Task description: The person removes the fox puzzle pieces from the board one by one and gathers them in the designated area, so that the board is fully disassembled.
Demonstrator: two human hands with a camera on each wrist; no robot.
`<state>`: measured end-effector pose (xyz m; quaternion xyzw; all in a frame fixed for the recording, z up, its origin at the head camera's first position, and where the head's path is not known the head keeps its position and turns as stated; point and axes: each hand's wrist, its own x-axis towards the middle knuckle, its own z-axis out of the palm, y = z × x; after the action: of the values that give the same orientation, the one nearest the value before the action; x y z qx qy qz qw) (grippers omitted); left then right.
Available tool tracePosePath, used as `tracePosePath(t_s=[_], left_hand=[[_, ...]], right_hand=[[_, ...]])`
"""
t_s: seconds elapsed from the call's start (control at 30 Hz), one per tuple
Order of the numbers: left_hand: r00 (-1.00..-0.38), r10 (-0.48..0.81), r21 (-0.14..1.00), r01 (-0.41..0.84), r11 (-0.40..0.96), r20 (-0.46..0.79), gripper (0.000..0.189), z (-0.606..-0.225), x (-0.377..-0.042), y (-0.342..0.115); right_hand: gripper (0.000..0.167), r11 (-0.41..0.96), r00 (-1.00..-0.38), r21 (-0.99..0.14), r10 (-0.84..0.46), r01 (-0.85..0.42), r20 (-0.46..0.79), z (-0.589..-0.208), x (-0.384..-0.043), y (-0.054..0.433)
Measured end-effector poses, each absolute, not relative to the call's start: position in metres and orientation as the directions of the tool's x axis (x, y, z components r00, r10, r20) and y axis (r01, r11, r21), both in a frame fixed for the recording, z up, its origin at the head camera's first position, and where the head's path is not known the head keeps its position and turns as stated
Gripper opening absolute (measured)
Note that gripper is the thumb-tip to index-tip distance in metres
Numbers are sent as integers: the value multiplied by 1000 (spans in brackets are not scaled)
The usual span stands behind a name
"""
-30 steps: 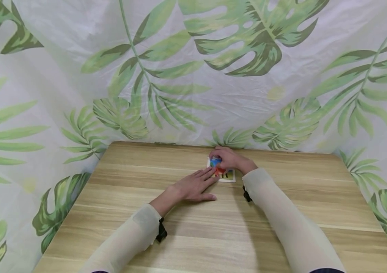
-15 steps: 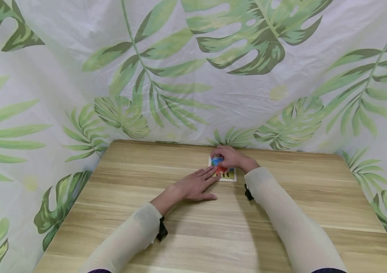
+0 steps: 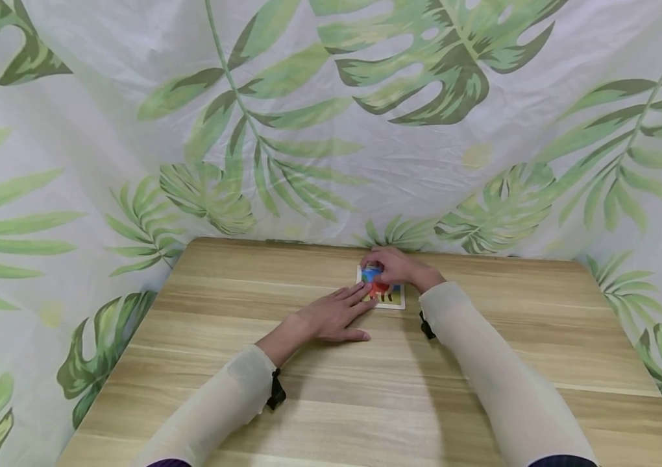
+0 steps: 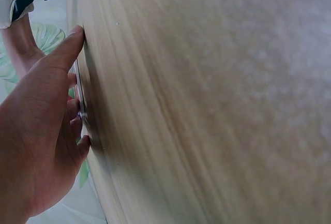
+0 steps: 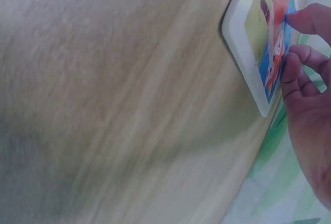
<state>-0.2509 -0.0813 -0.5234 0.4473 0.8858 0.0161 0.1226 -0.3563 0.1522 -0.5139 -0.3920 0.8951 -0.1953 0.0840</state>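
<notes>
A small picture board (image 3: 396,301) with a white border lies flat near the table's back edge. Its picture shows a red animal on blue and yellow; the right wrist view shows the board's pale rounded border (image 5: 239,22) up close. My left hand (image 3: 333,316) lies spread on the table, its fingertips resting on the board's left part. Over the upper part of the board bends my right hand (image 3: 394,266), thumb and fingers curled with their tips at the picture. In the right wrist view those fingertips (image 5: 292,61) meet the picture's surface; whether they pinch a loose piece is hidden.
The wood-grain table (image 3: 284,272) ends at a back edge just behind the board. A leaf-print cloth (image 3: 307,130) hangs behind it and at both sides. Light sleeves (image 3: 483,363) cover both forearms, with a black wrist mount (image 3: 276,391) at the left wrist.
The head view has shifted slightly. My right thumb and fingers have moved only a little over the picture; my left hand and the board stay in place.
</notes>
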Motion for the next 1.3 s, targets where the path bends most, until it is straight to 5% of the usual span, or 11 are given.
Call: tracePosePath(t_s=[1.3], left_hand=[[-573,793,115,791,601,-205,83,-524,-250,-82]], right_hand=[[36,625,-735,-492,-676,-605,46,-518,-350,152]])
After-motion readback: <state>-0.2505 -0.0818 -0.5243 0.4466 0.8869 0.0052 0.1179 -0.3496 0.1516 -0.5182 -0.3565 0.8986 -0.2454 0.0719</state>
